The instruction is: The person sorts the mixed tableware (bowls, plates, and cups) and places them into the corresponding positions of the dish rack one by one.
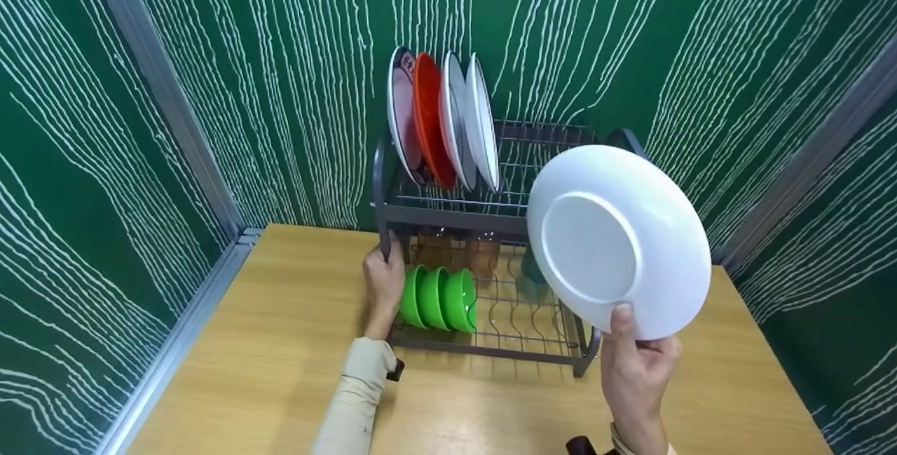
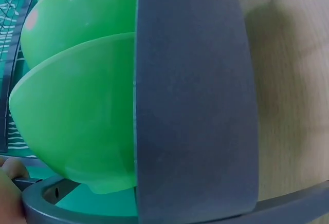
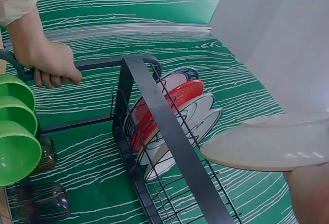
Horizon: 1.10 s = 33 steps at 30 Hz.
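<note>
A white plate is pinched at its lower edge by my right hand, its underside and foot ring facing me. It is held in front of the right end of a dark two-tier dish rack. My left hand grips the rack's left side post; in the right wrist view its fingers curl round that bar. On the upper tier stand a patterned plate, a red plate and two white plates, leaning side by side. Green bowls sit on the lower tier, beside my left hand.
Amber glasses and a teal glass stand at the back of the lower tier. The rack rests on a wooden table. Green walls with white lines and metal frame posts surround it.
</note>
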Tool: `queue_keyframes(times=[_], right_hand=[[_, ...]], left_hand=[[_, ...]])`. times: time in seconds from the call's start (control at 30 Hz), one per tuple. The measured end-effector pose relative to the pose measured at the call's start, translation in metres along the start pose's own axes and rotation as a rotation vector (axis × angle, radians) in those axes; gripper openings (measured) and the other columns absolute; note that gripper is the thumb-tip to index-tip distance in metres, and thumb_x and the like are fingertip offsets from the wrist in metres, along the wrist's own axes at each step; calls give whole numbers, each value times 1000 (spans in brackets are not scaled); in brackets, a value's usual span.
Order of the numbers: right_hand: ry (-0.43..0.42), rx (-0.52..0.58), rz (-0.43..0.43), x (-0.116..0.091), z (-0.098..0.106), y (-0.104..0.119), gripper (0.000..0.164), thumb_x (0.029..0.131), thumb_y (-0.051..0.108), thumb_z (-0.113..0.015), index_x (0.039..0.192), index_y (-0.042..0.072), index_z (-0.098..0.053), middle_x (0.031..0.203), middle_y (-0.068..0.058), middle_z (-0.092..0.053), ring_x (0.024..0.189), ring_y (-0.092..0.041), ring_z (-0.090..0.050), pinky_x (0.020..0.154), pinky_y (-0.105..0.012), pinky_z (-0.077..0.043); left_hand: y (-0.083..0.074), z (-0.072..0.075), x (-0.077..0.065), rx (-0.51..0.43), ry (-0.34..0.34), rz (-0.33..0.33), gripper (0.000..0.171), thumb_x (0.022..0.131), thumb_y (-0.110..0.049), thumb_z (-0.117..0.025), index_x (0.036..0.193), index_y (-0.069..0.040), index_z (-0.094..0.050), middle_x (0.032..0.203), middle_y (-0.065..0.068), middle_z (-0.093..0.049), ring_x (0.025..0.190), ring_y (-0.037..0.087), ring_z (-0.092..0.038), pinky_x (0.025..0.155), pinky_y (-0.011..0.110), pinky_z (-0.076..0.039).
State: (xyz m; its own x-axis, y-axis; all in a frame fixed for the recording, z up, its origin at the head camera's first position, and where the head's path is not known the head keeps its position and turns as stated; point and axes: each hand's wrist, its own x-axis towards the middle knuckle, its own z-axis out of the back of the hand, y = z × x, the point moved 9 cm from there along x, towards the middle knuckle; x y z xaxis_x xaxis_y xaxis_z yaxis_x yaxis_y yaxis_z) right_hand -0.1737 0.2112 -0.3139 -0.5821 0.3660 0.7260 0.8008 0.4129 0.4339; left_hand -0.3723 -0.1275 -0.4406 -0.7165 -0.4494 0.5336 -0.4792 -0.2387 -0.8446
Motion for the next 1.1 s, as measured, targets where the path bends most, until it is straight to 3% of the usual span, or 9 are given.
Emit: queue_keyframes(times=[0.1,0.33,0.4,0.67,1.1], right_hand=[[-1,-5,10,7,-1,-1,32,91,-17,-44,122,-23,-42,128,-31,-48,118,-41,-50,101,-48,-39],[-11,-63,22,21,-6,-6,33,91,-14,-47,123,-20,-45,127,-31,-50,117,-41,-51,100,-47,-40],[-12,-79,23,24,-7,-8,32,91,-13,-48,122,-20,-46,126,-31,-51,116,-40,-52,100,-47,-41],[-22,-81,14,35,-11,-15,33,92,-12,-48,124,-18,-47,126,-30,-51,117,-40,-51,101,-47,-39],[-55,-124,-17,49,-20,-25,34,93,-9,-48,127,-13,-48,128,-30,-50,119,-40,-50,101,-47,-39]], left_hand=[[-2,-1,-1,-9,0,-7,50,95,-16,-56,51,-17,-34,48,-9,-29,43,6,-25,41,25,-18],[-34,9,-6,-35,3,-25,47,93,-3,-53,52,-9,-31,50,-6,-29,45,5,-25,44,23,-19],[-34,10,-6,-42,-6,-27,47,93,-3,-53,52,-8,-32,50,-5,-30,45,5,-26,44,23,-20],[1,2,-3,-57,-3,-6,48,95,-8,-53,52,-11,-33,49,-6,-30,43,9,-26,43,24,-20],[7,-1,-5,-34,-7,5,47,93,-7,-57,53,-17,-35,49,-7,-34,43,12,-32,41,26,-25]])
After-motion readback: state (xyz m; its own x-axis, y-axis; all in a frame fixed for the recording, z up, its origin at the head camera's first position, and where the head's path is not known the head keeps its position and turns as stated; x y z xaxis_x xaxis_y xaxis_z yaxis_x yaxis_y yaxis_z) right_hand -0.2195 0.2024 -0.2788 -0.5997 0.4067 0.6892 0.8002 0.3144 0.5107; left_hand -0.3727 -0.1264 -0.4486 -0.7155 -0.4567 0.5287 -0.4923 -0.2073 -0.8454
